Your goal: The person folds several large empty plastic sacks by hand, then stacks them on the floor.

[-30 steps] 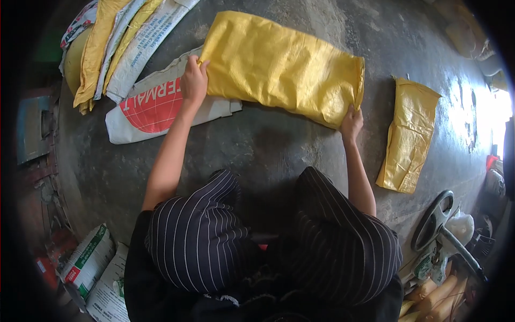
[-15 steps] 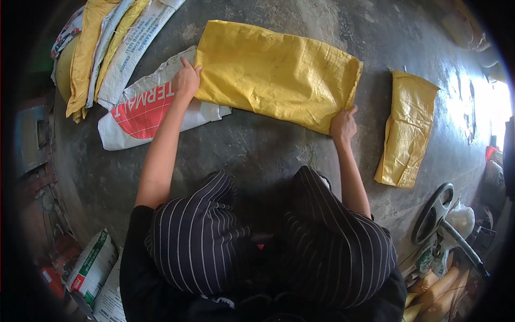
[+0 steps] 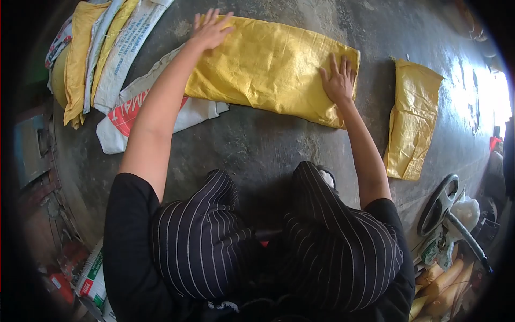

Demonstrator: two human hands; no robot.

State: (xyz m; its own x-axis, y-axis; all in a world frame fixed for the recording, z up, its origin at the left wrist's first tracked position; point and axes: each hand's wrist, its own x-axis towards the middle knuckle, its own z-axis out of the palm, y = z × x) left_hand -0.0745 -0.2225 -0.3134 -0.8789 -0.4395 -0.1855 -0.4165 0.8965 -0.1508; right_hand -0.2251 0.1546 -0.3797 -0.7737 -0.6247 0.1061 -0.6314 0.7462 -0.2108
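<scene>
A yellow woven sack (image 3: 268, 67) lies spread sideways on the dark floor in front of me. My left hand (image 3: 210, 33) rests on its upper left corner, fingers spread. Near the sack's right end, my right hand (image 3: 339, 80) lies flat on the fabric with fingers apart. Under the sack's left part sits a white sack with red print (image 3: 120, 129), partly hidden by my left forearm. To the right, apart from both hands, lies a folded yellow sack (image 3: 414, 118).
Several long sacks, white (image 3: 126, 56) and yellow (image 3: 80, 59), lie at the upper left. A steering wheel (image 3: 437, 206) on a column stands at the lower right, beside yellow bundles (image 3: 445, 284). Printed bags (image 3: 92, 282) are at the lower left.
Both hands have let go of the sack's edges and moved up onto its surface, fingers now spread. The white sack is more covered by my left arm.
</scene>
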